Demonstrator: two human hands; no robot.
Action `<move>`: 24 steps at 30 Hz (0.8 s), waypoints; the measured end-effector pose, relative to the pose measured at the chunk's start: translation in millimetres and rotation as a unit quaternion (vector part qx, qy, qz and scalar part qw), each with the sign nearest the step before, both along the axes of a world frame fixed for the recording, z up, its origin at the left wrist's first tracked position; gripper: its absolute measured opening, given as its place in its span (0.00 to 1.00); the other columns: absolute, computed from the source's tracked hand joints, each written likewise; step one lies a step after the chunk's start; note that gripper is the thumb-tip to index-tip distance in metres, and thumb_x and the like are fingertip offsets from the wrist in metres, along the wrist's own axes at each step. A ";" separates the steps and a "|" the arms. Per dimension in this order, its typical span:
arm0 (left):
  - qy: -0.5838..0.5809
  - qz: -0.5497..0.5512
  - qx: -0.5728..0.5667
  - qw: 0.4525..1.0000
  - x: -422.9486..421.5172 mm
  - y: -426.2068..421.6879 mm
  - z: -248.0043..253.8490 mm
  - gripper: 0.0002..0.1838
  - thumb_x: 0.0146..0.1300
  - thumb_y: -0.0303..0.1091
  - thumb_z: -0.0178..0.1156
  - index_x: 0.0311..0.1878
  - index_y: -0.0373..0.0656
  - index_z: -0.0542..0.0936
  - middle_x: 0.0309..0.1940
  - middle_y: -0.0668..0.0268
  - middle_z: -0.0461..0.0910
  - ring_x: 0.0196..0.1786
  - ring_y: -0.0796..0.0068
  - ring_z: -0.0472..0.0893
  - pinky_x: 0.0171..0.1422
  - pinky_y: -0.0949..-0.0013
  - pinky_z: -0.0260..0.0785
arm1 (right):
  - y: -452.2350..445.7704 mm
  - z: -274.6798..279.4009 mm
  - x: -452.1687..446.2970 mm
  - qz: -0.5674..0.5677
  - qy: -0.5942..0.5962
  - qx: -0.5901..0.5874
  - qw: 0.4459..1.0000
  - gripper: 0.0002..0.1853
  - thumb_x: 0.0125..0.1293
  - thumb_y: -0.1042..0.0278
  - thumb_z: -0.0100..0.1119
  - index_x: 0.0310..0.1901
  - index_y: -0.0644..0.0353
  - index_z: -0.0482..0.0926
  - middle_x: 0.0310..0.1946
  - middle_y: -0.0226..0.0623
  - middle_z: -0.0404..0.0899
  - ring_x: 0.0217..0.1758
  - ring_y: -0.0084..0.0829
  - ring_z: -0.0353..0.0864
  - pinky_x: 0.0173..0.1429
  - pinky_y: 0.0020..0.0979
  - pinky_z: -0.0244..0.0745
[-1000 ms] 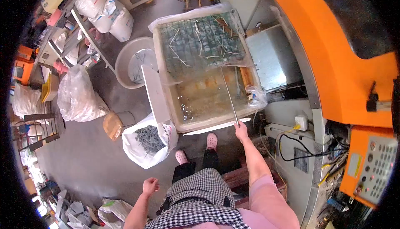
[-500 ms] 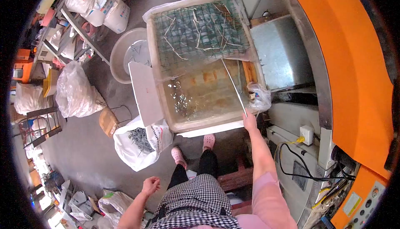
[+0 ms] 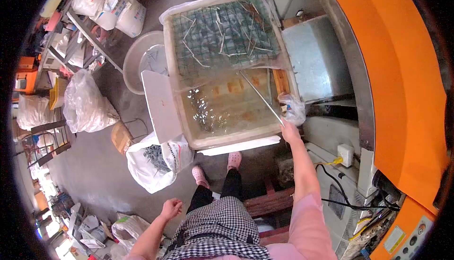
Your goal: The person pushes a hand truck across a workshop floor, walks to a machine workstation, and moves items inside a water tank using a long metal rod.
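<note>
My right hand [image 3: 289, 130] is closed around one end of a thin, pale rod [image 3: 261, 95]. From there the rod slants up and left over a large water-filled tub [image 3: 231, 141]. Its far tip is at the water near the lower edge of a green mesh [image 3: 203, 42], which covers grey pieces at the tub's far half. Brownish water [image 3: 227, 104] fills the near half. Low at my left side, my left hand [image 3: 171, 209] hangs with its fingers curled in, and no object shows in it.
A white sack [image 3: 156, 184] of grey plastic pieces stands left of my feet, below a white board [image 3: 163, 104]. Behind it is a round basin [image 3: 135, 66]. An orange machine [image 3: 373, 70] borders the right side, with black cables [image 3: 350, 206] below. Plastic bags [image 3: 85, 104] lie left.
The rod's tip has shifted left and slightly down, away from the mesh edge. My right hand has moved slightly right. My left hand still hangs low with its fingers curled.
</note>
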State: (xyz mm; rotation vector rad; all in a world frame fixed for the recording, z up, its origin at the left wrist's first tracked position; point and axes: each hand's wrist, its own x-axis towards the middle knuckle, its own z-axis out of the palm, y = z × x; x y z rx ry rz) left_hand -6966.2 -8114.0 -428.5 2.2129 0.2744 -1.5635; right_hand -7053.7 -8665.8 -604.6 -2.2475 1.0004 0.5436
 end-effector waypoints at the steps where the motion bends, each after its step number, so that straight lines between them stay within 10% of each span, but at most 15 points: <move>1: 0.001 -0.001 0.002 1.000 1.5 -2.4 1.5 0.09 0.58 0.32 0.53 0.35 0.35 0.76 0.21 0.65 0.76 0.21 0.79 0.76 0.24 0.74 0.70 | 2.0 3.0 -3.6 0.007 -0.013 -0.001 1.000 0.21 0.61 0.60 0.46 0.56 0.52 0.65 0.42 0.52 0.74 0.46 0.51 0.72 0.49 0.44 0.68; 14: -0.005 -0.011 0.017 1.000 13.8 -4.8 3.2 0.10 0.58 0.32 0.53 0.38 0.35 0.76 0.23 0.62 0.77 0.21 0.77 0.77 0.25 0.74 0.70 | 29.6 70.9 -81.1 -0.049 0.013 0.056 0.997 0.20 0.62 0.58 0.46 0.56 0.50 0.66 0.36 0.49 0.76 0.38 0.50 0.74 0.42 0.44 0.69; 24: -0.018 0.001 0.005 1.000 10.2 0.6 -7.4 0.10 0.58 0.32 0.53 0.37 0.35 0.76 0.22 0.63 0.77 0.20 0.78 0.77 0.24 0.75 0.70 | 33.4 21.2 -66.3 -0.120 -0.101 0.048 0.986 0.18 0.60 0.62 0.50 0.52 0.56 0.70 0.40 0.51 0.75 0.44 0.50 0.73 0.47 0.39 0.69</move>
